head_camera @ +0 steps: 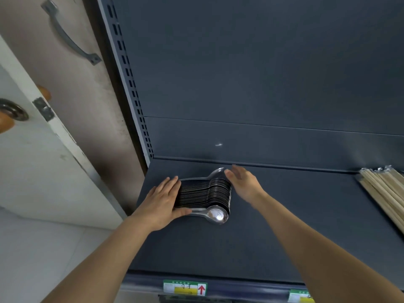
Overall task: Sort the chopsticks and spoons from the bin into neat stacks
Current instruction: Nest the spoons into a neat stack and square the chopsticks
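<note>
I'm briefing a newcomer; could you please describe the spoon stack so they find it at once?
Look at the dark grey shelf. Near its back left corner lies the spoon stack, between the left hand and right hand. It is shiny metal with round bowls, unlike the pale wooden chopsticks at the far right.

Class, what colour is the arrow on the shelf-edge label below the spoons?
Red, pointing up, on the label in the head view.
</note>
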Motion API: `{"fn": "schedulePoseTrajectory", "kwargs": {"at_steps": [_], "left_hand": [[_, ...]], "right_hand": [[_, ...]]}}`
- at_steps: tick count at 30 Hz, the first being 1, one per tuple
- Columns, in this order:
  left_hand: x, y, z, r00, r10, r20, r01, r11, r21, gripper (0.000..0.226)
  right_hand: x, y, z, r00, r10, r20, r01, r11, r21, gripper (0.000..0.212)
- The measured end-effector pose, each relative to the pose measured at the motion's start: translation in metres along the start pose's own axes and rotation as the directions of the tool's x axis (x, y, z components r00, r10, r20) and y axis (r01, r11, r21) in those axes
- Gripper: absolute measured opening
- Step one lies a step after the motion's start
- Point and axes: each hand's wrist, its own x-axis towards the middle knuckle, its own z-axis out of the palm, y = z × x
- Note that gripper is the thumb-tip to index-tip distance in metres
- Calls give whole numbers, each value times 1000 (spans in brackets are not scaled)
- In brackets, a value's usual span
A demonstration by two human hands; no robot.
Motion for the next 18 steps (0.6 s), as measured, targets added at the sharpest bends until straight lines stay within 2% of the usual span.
{"fn": "schedulePoseTrajectory", "kwargs": {"at_steps": [4,9,12,15,18], "left_hand": [[0,0,0,1000,-4,25,4,1000,-25,109],[3,-3,1,1000,-20,-6,19,998,-61,105],[2,-3,-3,998,-44,-41,37,988,-149,103],[1,-3,-10,979,-95,-178,48,966,-255,90],[2,-3,-18,911,-158,-382,24,942,-334,69]], "right_hand": [[22,-12,6,998,39,-56,-42,997,-67,36],[40,-11,17,996,58,-65,-59,998,-23,21],[46,-11,24,990,52,-133,-56,998,-22,17],[49,-14,26,971,37,-235,-27,999,43,17],[40,-26,18,938,-45,-343,91,989,120,15]]}}
